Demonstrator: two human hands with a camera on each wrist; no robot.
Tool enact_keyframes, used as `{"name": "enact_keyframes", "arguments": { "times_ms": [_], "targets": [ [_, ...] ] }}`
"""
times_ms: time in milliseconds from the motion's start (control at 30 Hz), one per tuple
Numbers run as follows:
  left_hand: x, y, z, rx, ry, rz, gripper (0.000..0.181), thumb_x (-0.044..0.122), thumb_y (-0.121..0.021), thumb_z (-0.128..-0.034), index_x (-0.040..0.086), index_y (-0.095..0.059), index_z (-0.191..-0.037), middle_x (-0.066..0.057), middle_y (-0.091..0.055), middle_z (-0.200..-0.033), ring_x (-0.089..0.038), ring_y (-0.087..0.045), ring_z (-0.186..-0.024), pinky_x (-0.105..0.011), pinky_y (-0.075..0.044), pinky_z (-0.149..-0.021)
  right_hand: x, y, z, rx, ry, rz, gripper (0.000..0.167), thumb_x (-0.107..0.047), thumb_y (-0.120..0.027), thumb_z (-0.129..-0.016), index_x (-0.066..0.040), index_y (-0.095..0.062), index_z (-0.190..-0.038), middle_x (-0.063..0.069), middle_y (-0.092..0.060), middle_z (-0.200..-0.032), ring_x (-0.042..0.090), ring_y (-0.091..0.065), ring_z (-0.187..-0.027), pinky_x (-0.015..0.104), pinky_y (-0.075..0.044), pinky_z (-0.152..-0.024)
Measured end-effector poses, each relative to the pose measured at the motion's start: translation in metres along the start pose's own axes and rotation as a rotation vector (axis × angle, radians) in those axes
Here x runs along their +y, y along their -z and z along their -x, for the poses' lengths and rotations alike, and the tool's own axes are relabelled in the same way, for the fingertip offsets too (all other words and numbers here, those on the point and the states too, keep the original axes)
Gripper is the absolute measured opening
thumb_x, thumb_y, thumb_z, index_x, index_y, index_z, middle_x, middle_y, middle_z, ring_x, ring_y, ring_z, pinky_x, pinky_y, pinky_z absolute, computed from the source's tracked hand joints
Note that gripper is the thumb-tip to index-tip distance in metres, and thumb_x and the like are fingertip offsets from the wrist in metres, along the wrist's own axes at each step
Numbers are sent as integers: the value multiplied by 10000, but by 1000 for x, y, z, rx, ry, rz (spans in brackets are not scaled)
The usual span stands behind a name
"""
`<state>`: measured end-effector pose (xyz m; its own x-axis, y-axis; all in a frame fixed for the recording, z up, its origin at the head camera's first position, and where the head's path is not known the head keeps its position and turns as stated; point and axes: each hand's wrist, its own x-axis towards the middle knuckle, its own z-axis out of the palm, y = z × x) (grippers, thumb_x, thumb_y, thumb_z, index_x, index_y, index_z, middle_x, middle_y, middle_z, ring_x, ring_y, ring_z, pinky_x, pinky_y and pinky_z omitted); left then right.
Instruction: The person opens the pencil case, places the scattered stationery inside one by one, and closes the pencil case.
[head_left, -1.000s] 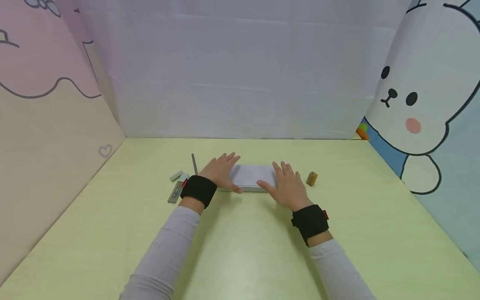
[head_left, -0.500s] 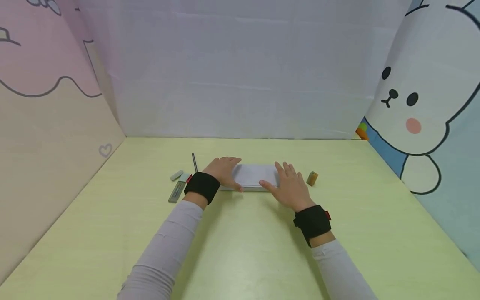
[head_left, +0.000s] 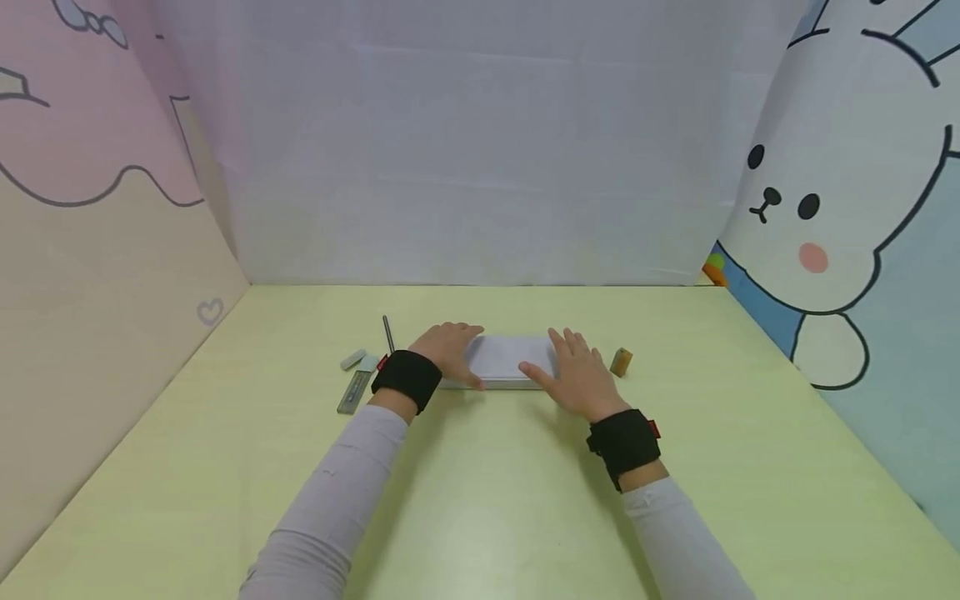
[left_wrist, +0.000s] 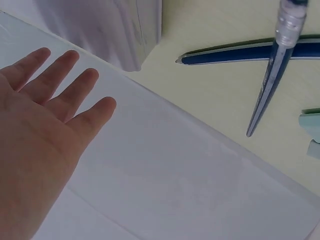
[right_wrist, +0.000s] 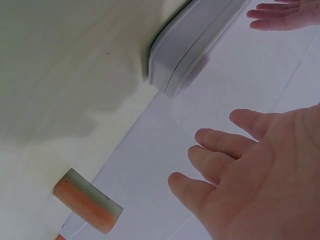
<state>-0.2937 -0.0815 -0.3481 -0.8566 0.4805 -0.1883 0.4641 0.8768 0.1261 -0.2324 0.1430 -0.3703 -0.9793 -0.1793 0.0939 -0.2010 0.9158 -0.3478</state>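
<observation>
One wall panel (head_left: pixel 112 292) with pink drawing and a small heart stands at far left; near it on the pale yellow table (head_left: pixel 480 517) lie a small white block (head_left: pixel 352 359), a pale teal piece (head_left: pixel 368 363) and a narrow grey case (head_left: pixel 353 392); just beyond them, in the left wrist view, a dark blue pen (left_wrist: pixel 220 54) is crossed by a tapered blue implement (left_wrist: pixel 265 92); next comes the left hand (head_left: pixel 450 354), its fingers extended and its thumb set wide apart, at the left end of a white box (head_left: pixel 506 358); whether the hand touches it, I cannot tell; the box lies between both hands, flat top upward, a seam running along its side; the right hand (head_left: pixel 579 379) is likewise wide, fingers stretched forward, at the box's right end, a gap showing between in the right wrist view; black bands (head_left: pixel 624 447) circle both wrists; just right of the right hand sits an orange-and-green block (head_left: pixel 621 362); at far right, a rabbit drawing (head_left: pixel 832 175) covers the wall.
</observation>
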Motion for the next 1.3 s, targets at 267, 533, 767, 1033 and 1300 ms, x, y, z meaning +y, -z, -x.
{"name": "enact_keyframes", "arguments": {
  "times_ms": [267,533,767,1033,1300],
  "targets": [
    [-5,0,-5,15,0,4,923,499,-766,-744,125,-356,-1482,-103,-427,-1500,-305,-405,-1378,-430,-349,-1132,-1,8,-2,-15,-24,-21,860,-577,-475,-934,-23,-191,-1527,256,-238,-1565,421,-188,-1469,609,-166,-1167],
    [-12,-9,-11,16,0,20,904,489,-768,-741,128,-372,-1469,-90,-419,-1490,-291,-400,-1353,-407,-374,-1113,-1,4,0,-34,-39,-39,862,-588,-458,-937,-35,-174,-1533,247,-229,-1572,412,-183,-1473,606,-158,-1170],
    [-10,-8,-13,74,-24,-26,861,479,-801,-706,122,-453,-1408,-86,-523,-1393,-287,-494,-1243,-400,-426,-1054,0,1,-1,-27,-25,-29,862,-588,-460,-936,-29,-182,-1530,245,-233,-1571,414,-200,-1468,607,-174,-1165],
    [-5,-3,-16,62,-40,-80,865,495,-785,-713,92,-457,-1404,-92,-535,-1373,-280,-505,-1237,-385,-418,-1063,0,7,1,-24,-30,-40,866,-584,-453,-942,-34,-148,-1537,258,-218,-1571,423,-182,-1469,605,-159,-1170],
    [1,-2,-17,44,-15,-160,732,588,-768,-679,40,-614,-1141,-83,-615,-1080,-216,-571,-955,-355,-512,-868,-1,9,2,-21,-37,-45,865,-583,-450,-944,-40,-137,-1540,263,-222,-1568,426,-181,-1468,607,-150,-1170]
  ]
}}
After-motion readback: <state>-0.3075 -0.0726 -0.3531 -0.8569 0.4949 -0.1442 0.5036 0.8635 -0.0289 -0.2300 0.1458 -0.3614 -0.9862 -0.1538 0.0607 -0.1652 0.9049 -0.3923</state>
